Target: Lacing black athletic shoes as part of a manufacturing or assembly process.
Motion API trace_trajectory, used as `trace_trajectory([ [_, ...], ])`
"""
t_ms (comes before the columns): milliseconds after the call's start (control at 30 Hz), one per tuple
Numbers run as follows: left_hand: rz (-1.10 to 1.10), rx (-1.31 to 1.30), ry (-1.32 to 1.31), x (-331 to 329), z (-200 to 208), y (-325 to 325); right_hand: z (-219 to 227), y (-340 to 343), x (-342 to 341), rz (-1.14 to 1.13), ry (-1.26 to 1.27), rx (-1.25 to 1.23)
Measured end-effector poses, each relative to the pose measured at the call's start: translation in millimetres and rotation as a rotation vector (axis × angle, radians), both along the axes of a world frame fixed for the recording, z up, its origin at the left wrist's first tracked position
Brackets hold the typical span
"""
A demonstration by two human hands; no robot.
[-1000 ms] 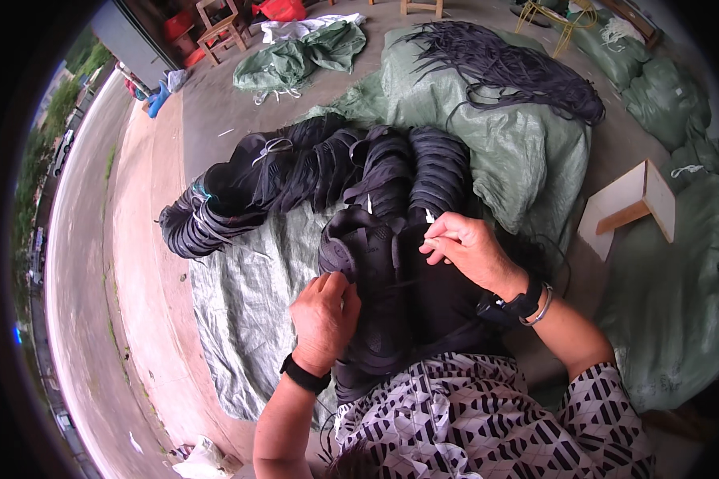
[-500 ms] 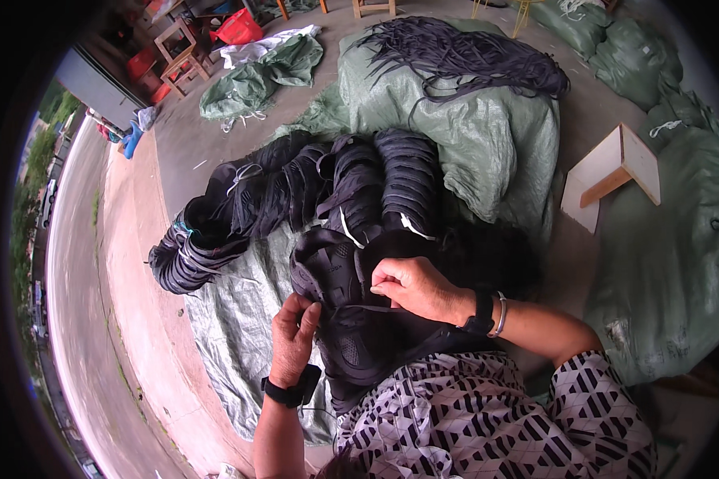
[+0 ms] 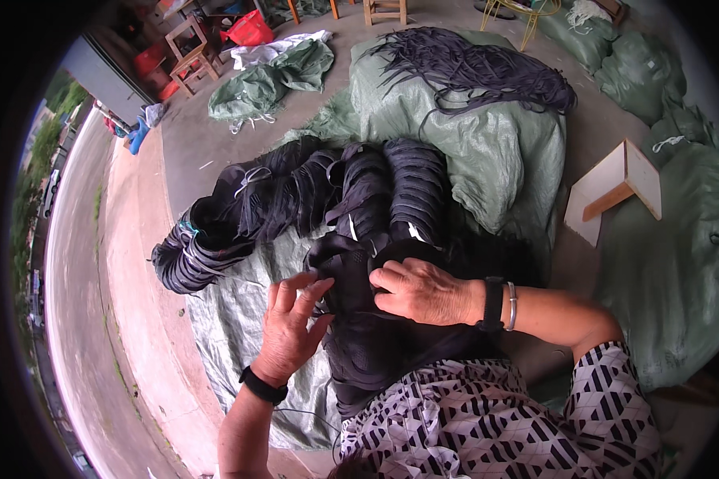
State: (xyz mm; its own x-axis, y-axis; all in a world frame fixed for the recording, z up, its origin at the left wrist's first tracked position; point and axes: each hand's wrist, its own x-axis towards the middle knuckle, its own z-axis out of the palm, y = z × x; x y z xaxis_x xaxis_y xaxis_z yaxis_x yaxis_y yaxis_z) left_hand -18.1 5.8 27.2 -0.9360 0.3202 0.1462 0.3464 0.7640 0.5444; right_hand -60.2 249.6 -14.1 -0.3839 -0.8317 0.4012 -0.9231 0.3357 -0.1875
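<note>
In front of my body lies a black shoe upper (image 3: 345, 281) with mesh panels, and more black uppers (image 3: 363, 351) are under it toward my lap. My left hand (image 3: 291, 323) is at the left edge of the front upper, thumb and fingers apart, the fingertips close to the fabric. Over the right side of the same upper, my right hand (image 3: 423, 294) has its fingers curled together. What they pinch, if anything, is hidden behind the knuckles. Just beyond are nested stacks of black uppers (image 3: 418, 188), with white strips at their near ends.
A green woven sack (image 3: 495, 176) bears a pile of dark laces (image 3: 487, 72). More tied stacks of uppers (image 3: 204, 247) lie at the left on a silvery green sheet (image 3: 232, 335). At the right, a wooden board piece (image 3: 615, 188) stands by bulging green sacks (image 3: 671, 279).
My left hand has let go its pinch and spread its fingers. My right hand has shifted slightly right and turned knuckles up. The view has tilted a little.
</note>
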Motion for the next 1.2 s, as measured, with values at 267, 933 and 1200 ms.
trace_trajectory([
  [267,-0.523,-0.467,0.177,-29.6,13.2,-18.4,2.0,-14.7,-16.8,0.118,-0.003,0.052],
  [933,-0.344,-0.295,-0.153,-30.8,-12.6,-19.2,14.4,-47.8,-6.0,-0.125,-0.31,0.395],
  [1200,0.015,0.645,-0.391,-22.5,-31.1,-17.2,17.8,-45.1,-34.4,-0.23,-0.82,-0.477],
])
